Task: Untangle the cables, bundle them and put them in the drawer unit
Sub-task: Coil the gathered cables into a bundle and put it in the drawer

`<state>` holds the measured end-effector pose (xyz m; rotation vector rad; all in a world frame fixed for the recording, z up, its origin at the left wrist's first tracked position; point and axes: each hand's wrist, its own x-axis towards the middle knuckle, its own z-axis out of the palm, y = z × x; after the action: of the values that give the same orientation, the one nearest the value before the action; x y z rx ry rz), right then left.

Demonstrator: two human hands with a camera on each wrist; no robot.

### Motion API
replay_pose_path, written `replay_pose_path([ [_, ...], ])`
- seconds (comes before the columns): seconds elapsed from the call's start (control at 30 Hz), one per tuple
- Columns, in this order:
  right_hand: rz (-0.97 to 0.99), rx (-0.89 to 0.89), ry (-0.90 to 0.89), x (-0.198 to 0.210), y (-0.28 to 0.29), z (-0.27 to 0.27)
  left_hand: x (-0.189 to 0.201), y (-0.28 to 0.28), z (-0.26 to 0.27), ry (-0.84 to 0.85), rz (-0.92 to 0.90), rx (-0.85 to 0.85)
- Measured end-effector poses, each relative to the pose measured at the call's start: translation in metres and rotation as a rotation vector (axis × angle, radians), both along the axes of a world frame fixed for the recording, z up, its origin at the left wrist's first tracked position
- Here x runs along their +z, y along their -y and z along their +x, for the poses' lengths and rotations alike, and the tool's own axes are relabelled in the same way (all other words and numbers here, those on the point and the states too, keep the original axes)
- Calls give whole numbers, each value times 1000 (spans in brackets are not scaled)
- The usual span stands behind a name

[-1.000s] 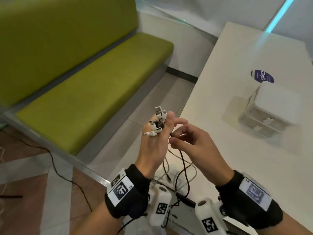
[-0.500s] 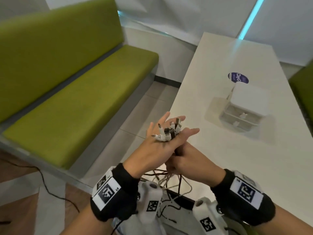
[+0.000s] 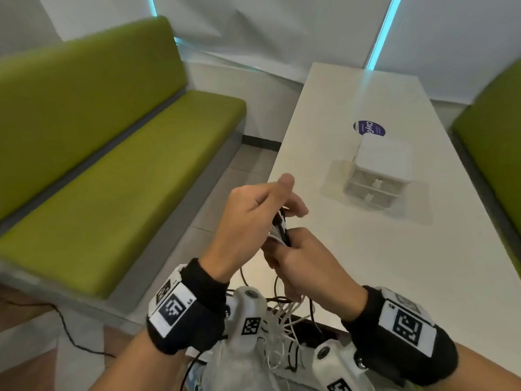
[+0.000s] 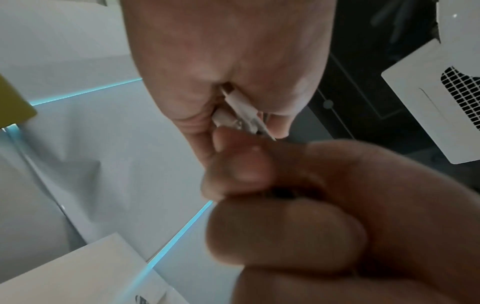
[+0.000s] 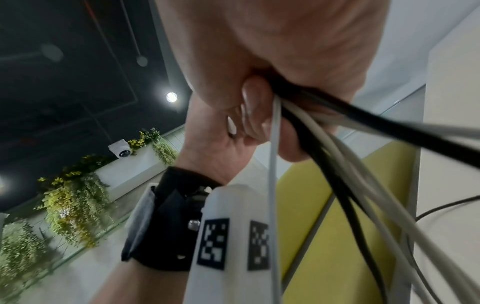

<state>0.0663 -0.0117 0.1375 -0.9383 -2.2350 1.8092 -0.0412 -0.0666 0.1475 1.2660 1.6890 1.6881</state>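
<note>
A bunch of white and black cables [image 3: 280, 230] is held upright between both hands, in front of the table's near left corner. My left hand [image 3: 253, 215] curls its fingers over the plug ends; in the left wrist view the white plugs [image 4: 241, 111] lie inside its palm [image 4: 228, 61]. Just below it, my right hand [image 3: 307, 263] grips the cable bunch [image 5: 298, 115] in a fist. The loose lengths [image 3: 284, 314] hang down in tangled loops under the wrists. The white drawer unit [image 3: 380, 170] stands on the table, both drawers closed, beyond the hands to the right.
The white table [image 3: 366, 249] runs ahead on the right, with a round purple sticker [image 3: 369, 128] behind the drawer unit. A green bench [image 3: 112, 165] is on the left, another green seat [image 3: 496, 131] at the right edge. A black cord [image 3: 64, 328] lies on the floor.
My left hand's fingers, spread with plugs sticking out between them, have closed over the plugs. My right hand has gone from pinching one strand to gripping the whole bunch.
</note>
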Motion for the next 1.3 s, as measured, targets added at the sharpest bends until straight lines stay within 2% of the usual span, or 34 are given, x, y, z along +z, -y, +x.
replay_pose_path([
  [0.17, 29, -1, 84, 7, -3, 4, 4, -1, 0, -54, -99, -132],
  [0.27, 121, 45, 146, 11, -3, 5, 7, -6, 7, -116, -63, -55],
  [0.37, 153, 65, 138, 17, -3, 6, 8, -6, 16, -90, -39, -49],
  [0.5, 269, 117, 155, 20, -5, 9, 7, -4, 12, -288, -175, -146],
  [0.63, 380, 145, 220, 11, -7, 12, 13, 4, 2, -137, -256, -280],
  [0.67, 407, 132, 226, 8, -9, 12, 16, 5, -3, -164, -236, -282],
  [0.73, 466, 135, 252, 0, -11, 12, 20, 6, -17, -376, -230, -298],
  [0.83, 530, 154, 260, -6, -12, 14, 32, 6, -32, -727, -341, -397],
  [0.9, 560, 150, 260, -6, -12, 16, 39, 5, -33, -860, -396, -411],
  [0.97, 568, 139, 248, -5, -11, 16, 42, 2, -30, -900, -404, -379],
  [1.07, 528, 102, 207, -3, -12, 17, 40, 2, -25, -891, -352, -327],
  [1.2, 412, 18, 162, 0, -18, 19, 34, 7, -22, -626, -273, -213],
  [1.3, 357, -17, 138, -2, -19, 21, 33, 7, -16, -537, -202, -183],
])
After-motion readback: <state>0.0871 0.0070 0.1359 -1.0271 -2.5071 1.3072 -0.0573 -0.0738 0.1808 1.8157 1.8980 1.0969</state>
